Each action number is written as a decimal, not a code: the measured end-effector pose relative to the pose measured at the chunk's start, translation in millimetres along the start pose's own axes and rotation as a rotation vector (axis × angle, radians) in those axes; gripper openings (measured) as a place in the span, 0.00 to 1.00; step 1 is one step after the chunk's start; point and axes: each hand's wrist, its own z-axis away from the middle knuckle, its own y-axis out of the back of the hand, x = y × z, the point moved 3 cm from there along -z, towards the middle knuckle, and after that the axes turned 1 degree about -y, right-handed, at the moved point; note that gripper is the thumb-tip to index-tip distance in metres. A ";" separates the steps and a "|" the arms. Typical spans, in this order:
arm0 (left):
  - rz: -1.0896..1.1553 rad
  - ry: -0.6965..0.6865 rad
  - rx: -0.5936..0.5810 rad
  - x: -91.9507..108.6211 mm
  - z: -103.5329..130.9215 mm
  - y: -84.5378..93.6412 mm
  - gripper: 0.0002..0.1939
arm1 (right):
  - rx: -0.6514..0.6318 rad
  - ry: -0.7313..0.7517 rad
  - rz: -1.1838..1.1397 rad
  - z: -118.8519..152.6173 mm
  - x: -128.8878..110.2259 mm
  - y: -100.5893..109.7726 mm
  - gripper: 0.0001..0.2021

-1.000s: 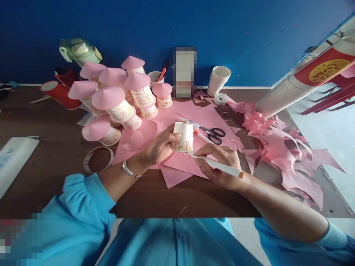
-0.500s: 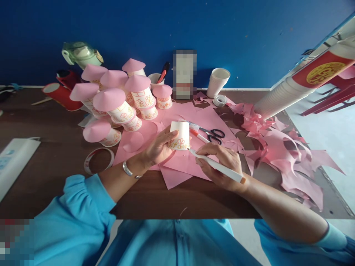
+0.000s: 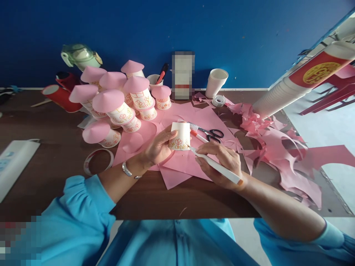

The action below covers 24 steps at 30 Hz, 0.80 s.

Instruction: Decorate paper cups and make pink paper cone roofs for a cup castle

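My left hand (image 3: 161,145) grips a white paper cup (image 3: 181,133), upside down, with red and yellow-green flowers and leaves drawn along its rim. In my right hand (image 3: 222,162) is a white marker (image 3: 217,168) with an orange end, its tip at the lower right of the cup. Pink paper sheets (image 3: 177,178) lie beneath both hands. Behind the cup rest black-handled scissors (image 3: 212,135) and a second white marker (image 3: 198,135) with an orange-red part.
At the left stand several drawn cups with pink cone tops (image 3: 108,100). A tape roll (image 3: 99,162) lies before them. Pink scraps (image 3: 280,147) spread on the right beside a long cup stack (image 3: 285,90). White cups (image 3: 217,83) and small tape (image 3: 219,100) are by the wall.
The cup has turned slightly in my left hand, and the marker tip has stayed near its rim. At the right, a pink scrap has shifted beyond the table edge.
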 end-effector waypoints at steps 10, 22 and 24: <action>-0.089 -0.061 -0.037 -0.8 1.9 -3.7 0.22 | 0.005 0.000 0.039 0.0 2.7 -0.9 0.07; -0.149 -0.058 -0.073 5.4 6.1 -12.8 0.19 | -0.012 0.063 0.038 -3.5 3.1 -2.4 0.07; -0.150 -0.058 -0.096 6.2 6.3 -14.5 0.20 | -0.020 0.064 0.036 -4.0 2.3 -2.1 0.08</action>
